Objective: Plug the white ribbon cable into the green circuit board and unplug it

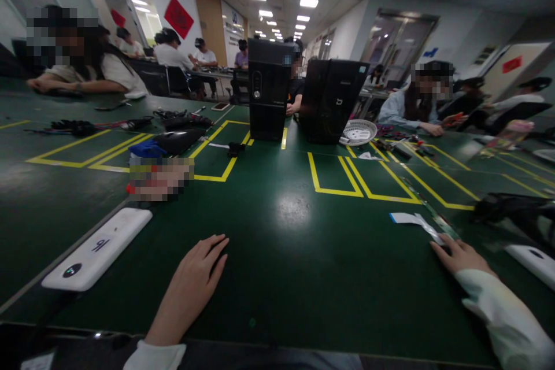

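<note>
My left hand [195, 280] lies palm down on the green table, fingers stretched out and holding nothing. To its left is a white power bank [99, 250] with a handwritten mark and a small round display. At the right, my right hand [465, 255] has its thumb and fingers closed on the near end of a long, narrow green circuit board strip [433, 215]. A white flat ribbon cable [407, 218] with a blue tip runs out beside the strip from near the thumb. The fingertips are partly blurred.
Two black computer towers [269, 89] [332, 101] stand ahead, near a white plastic basket [358, 132]. Yellow tape outlines [338, 192] mark the table [286, 266]. Dark cables [73, 128] and a black-and-blue bundle [173, 141] lie left. Another white device [533, 261] is far right. Several people sit around.
</note>
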Tool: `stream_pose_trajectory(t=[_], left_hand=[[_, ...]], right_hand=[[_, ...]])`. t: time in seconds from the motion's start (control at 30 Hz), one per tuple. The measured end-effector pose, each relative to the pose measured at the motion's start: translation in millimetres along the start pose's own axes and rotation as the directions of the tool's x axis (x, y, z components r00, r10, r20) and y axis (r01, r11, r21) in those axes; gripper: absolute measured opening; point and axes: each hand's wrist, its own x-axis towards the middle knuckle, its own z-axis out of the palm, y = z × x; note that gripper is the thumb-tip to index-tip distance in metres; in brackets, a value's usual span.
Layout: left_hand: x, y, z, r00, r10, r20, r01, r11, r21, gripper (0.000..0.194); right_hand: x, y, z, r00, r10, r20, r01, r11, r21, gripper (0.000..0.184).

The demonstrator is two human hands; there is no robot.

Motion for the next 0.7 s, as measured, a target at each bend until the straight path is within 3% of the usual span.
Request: stream_pose_trajectory(t=[0.1, 0.3, 0.53, 0.7], left_hand=[[0.2, 0.0, -0.5, 1.0, -0.006, -0.002, 0.006, 1.0, -0.004, 0.044], [0.2, -1.9, 0.7, 1.0, -0.006, -0.006, 0.006, 1.0, -0.016, 0.044], [0.8, -0.5, 1.7, 1.0, 0.008, -0.022, -0.008, 1.0, -0.003, 0.045], [0.8, -1.6, 1.8, 1.0, 0.01, -0.006, -0.01, 1.0, 0.007, 0.046]], right_hand=[[3.0, -15.4, -12.0, 0.982, 0.097, 0.165, -0.104, 0.994, 0.034, 0.068], [7.2, -30.0, -25.2, 0.962, 0.189, 0.196, -0.203, 0.978, 0.054, 0.069], [34.5, -29.2, -14.8, 0.911, 0.356, 0.209, -0.363, 0.932, -0.005, 0.06], [45.3, -31.5, -10.8, 0.903, 0.386, 0.188, -0.391, 0.92, -0.015, 0.059]])
